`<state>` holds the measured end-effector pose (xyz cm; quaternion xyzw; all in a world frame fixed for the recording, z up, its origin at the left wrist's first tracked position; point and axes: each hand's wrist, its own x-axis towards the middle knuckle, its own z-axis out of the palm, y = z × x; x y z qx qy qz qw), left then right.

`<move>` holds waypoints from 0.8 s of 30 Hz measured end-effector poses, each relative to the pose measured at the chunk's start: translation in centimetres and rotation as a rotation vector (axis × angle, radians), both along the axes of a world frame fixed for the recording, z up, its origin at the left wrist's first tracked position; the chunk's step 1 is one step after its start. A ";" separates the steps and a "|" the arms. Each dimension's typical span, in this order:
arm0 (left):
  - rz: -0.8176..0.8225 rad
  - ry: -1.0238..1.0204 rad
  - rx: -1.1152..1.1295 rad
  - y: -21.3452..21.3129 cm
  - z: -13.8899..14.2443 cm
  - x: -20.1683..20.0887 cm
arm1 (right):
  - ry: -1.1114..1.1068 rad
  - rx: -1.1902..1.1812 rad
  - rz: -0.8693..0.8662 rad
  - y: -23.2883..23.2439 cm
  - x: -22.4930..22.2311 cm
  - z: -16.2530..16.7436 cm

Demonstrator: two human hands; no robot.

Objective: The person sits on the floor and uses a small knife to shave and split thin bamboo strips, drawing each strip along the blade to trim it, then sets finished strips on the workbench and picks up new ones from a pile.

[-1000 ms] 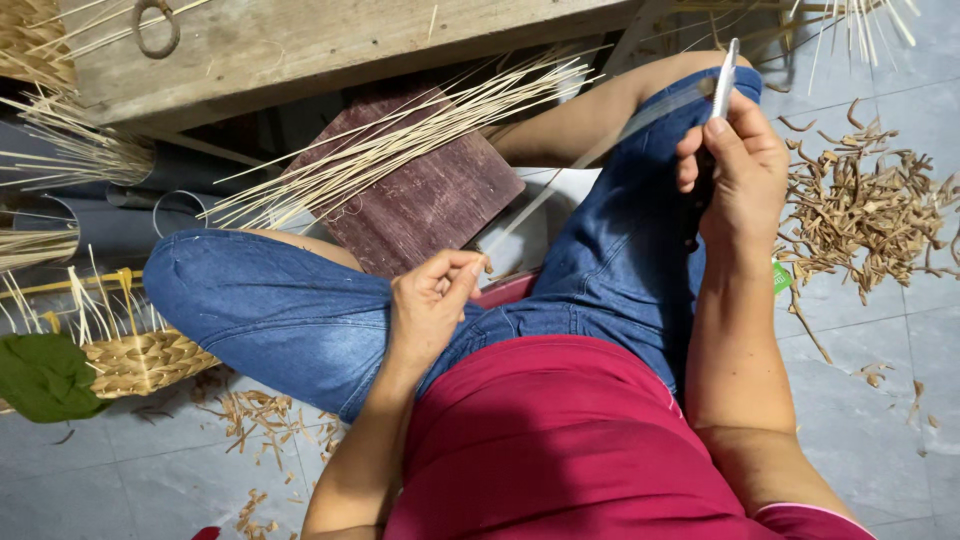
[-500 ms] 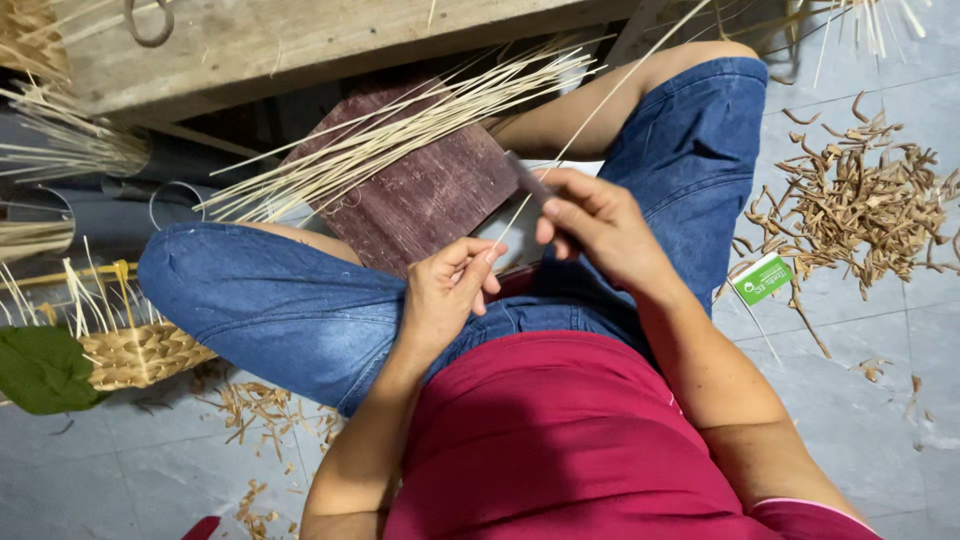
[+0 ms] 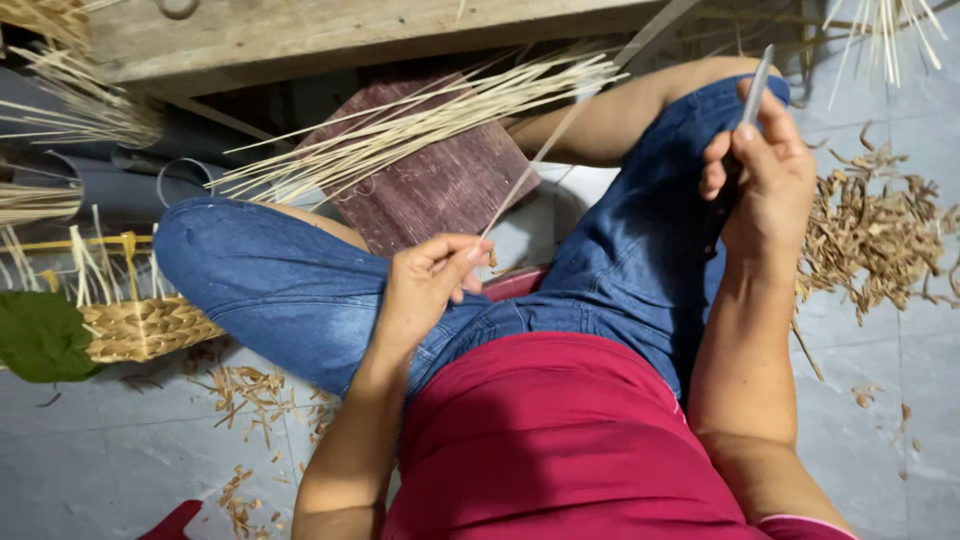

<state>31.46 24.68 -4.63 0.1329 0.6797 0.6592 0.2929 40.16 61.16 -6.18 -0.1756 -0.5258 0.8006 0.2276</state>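
Observation:
I sit on the floor in blue denim shorts and a red top. My left hand pinches the near end of a thin pale bamboo strip that slants up and away to the right. My right hand rests over my right knee and grips a slim metal blade pointing upward. A fan of thin pale bamboo sticks lies across a dark reddish wooden board between my knees.
A heap of brown shavings covers the tiles at right. A partly woven basket and a green leaf sit at left. A wooden bench edge and grey pipes lie ahead. Scattered shavings dot the floor.
My right hand has swung from beside my left hand back out over my right knee, the blade now pointing up. My left hand still pinches the strip.

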 end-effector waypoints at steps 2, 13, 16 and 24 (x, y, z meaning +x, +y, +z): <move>0.075 0.092 0.066 0.4 1.6 -1.3 | -0.022 0.003 0.061 -0.8 -0.2 0.3; 0.688 0.553 0.632 -3.2 13.1 -8.0 | -0.044 -0.045 0.193 -5.2 0.4 4.6; 0.682 0.513 0.622 -1.5 10.6 -7.3 | -0.034 0.014 0.263 -7.0 1.5 5.9; 0.465 -0.046 0.516 5.9 1.4 0.2 | -0.205 0.073 0.638 -12.2 -0.6 5.0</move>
